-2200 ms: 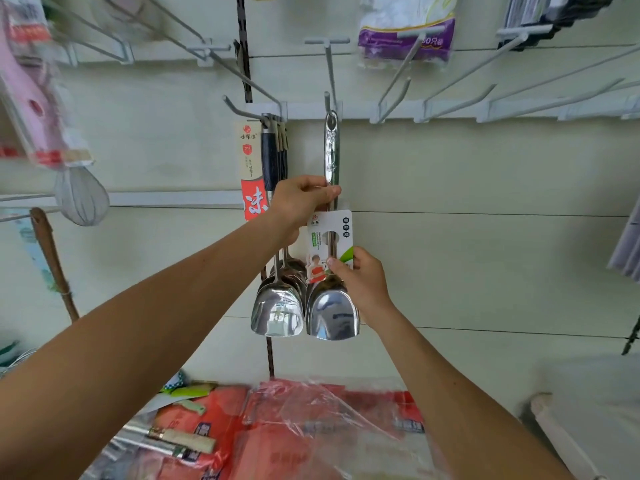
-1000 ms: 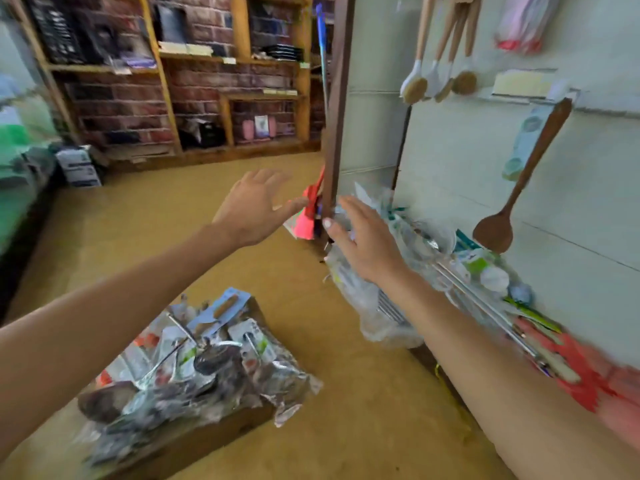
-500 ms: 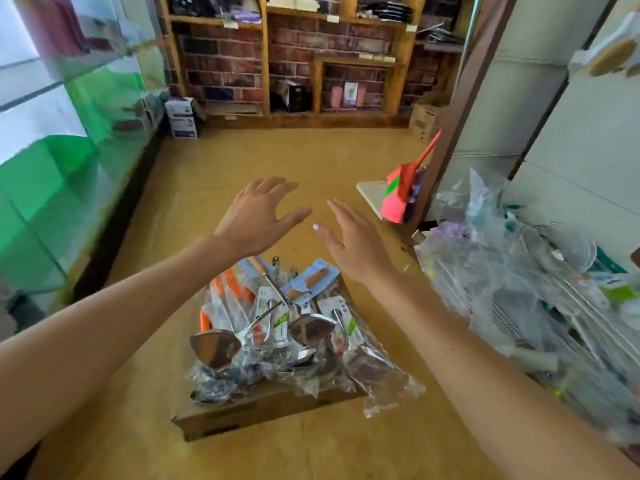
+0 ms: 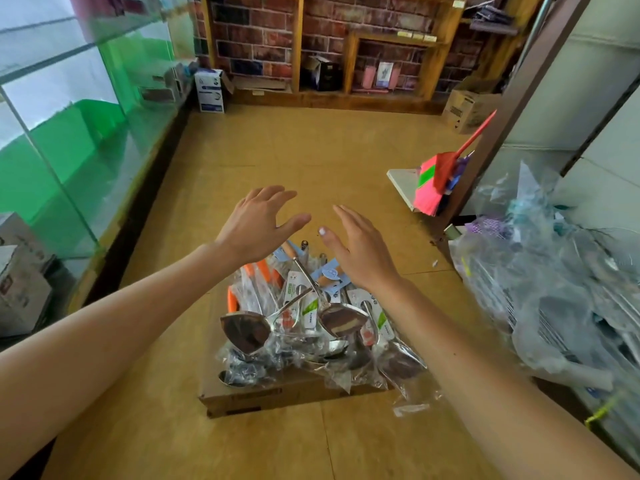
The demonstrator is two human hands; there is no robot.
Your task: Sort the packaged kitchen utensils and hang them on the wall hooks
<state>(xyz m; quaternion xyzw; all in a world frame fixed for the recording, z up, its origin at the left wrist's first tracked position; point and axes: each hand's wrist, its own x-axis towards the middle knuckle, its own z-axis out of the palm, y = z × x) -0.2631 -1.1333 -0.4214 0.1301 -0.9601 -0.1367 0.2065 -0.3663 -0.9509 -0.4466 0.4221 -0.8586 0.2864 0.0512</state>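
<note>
A cardboard box stands on the floor below me, heaped with packaged kitchen utensils: steel spatulas and ladles in clear plastic with card labels, some with orange handles. My left hand hovers above the far end of the heap, fingers spread and empty. My right hand hangs beside it, fingers straight, also holding nothing. Neither hand touches the packages. The wall hooks are out of view.
A second heap of plastic-wrapped utensils lies at the right by the wall. A pink and green broom leans on a brown post. A glass display case runs along the left. Brick-backed wooden shelves and cartons stand at the far end.
Both hands let go of the steel spatula hung on the wall hook. My view swung left and down from the wall to the box on the floor, with both empty hands now over it.
</note>
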